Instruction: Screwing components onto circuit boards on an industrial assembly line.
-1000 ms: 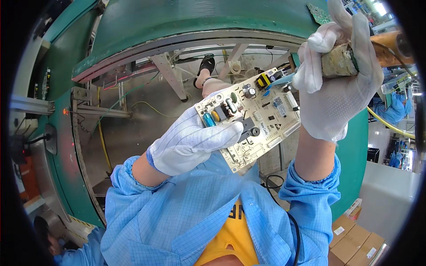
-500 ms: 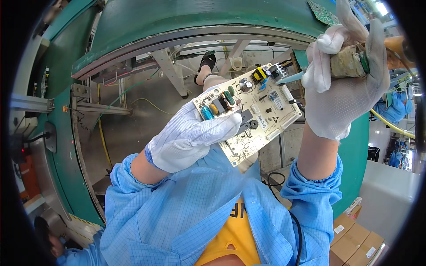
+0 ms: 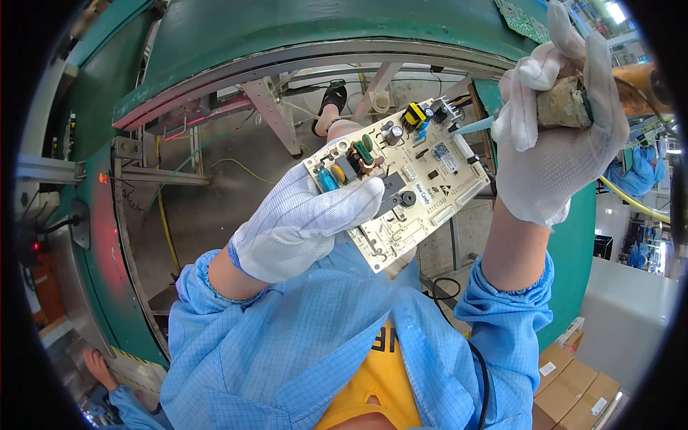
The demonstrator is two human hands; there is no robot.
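My left hand (image 3: pixel 304 222), in a white glove, grips the near-left side of a cream circuit board (image 3: pixel 393 235), with the thumb lying over its top face. Held tilted in front of my body, the board carries coils, capacitors, a yellow-and-black transformer (image 3: pixel 413 116) and a metal heat sink (image 3: pixel 447 109). My gloved right hand (image 3: pixel 534 161) is closed around a tool with a tapered pale-blue nozzle (image 3: pixel 474 127) and a worn, beige wrapped body (image 3: pixel 564 104). The nozzle's tip is at the board's far right edge, beside the heat sink; whether it touches is too fine to tell.
A green-topped bench (image 3: pixel 322 25) with a metal rail spans the far side, bearing another circuit board (image 3: pixel 522 20). Another green bench (image 3: pixel 107 251) runs along the left. A copper-coloured cylinder (image 3: pixel 638 87) lies beyond my right hand. Cardboard boxes (image 3: pixel 573 387) stand at lower right; a co-worker's hand (image 3: pixel 99 367) shows lower left.
The circuit board has shifted slightly and sits a little flatter to view. The nozzle stays near its far right corner. At lower left, the co-worker's hand has come into view.
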